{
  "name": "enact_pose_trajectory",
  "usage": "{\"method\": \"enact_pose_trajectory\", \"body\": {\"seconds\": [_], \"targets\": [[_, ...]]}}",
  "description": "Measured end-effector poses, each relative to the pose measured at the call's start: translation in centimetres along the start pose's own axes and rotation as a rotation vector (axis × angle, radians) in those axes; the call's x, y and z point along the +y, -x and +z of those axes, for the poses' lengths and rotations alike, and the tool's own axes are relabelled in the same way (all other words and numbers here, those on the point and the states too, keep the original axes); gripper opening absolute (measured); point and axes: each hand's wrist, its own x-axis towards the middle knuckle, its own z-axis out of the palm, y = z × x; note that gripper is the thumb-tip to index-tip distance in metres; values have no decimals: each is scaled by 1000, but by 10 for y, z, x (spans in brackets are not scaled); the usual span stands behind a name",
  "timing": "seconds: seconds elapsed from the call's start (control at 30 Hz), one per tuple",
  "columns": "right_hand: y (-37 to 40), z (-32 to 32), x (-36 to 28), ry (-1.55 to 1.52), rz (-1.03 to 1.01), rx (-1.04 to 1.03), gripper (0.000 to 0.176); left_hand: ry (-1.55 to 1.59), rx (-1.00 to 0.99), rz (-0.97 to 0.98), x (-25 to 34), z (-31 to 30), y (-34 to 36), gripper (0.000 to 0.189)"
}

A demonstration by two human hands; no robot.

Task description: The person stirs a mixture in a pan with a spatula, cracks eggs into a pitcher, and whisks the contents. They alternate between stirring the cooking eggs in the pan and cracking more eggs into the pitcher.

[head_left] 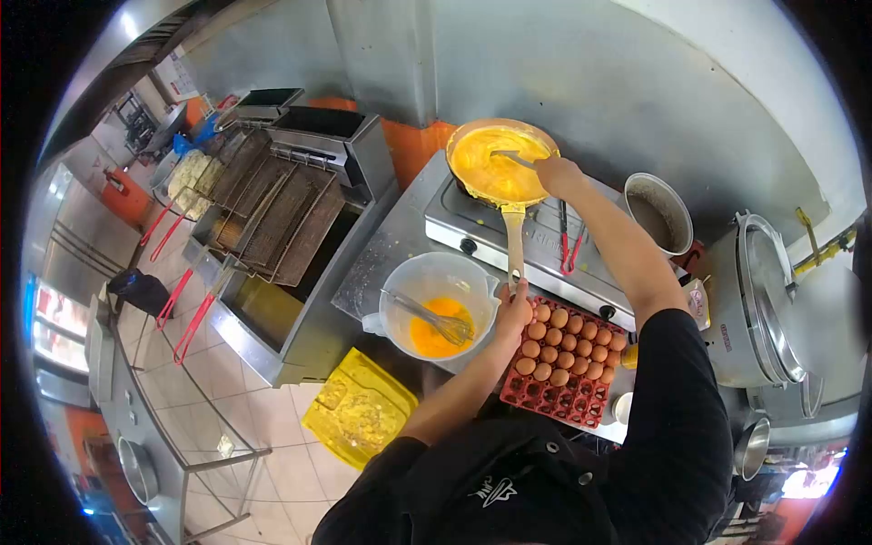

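Black apron (545, 486) nearest, across our front. Our left hand (516, 312) has fingers closed round end of pan handle (515, 243); our right hand (559, 178) has fingers wrapped on spatula (516, 159), blade in egg (481, 168). Pan (502, 123) sits on stove (472, 232). Egg looks partly set, wet in places; beaten egg and whisk (448, 325) remain in bowl (406, 273), whole eggs (563, 361) in tray (538, 395). Bowl and tray crowd our left wrist; tongs (573, 252) lie beside pan handle; right forearm crosses stove.
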Motion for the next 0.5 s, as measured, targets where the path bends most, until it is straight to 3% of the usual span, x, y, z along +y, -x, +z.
{"method": "enact_pose_trajectory", "body": {"seconds": [0.27,0.43,0.47,0.5], "targets": [[37,-80,1,19,16,96,24,-162,-3,43,7,-1,0,36],[69,-114,-15,-32,11,87,23,-243,14,43,-5,-4,-10,48],[76,-119,-22,-43,-12,33,21,-284,-128,201,-39,-23,-42,53],[75,-111,-23,-17,-99,7,19,-334,-150,298,-35,-25,-37,53]]}}
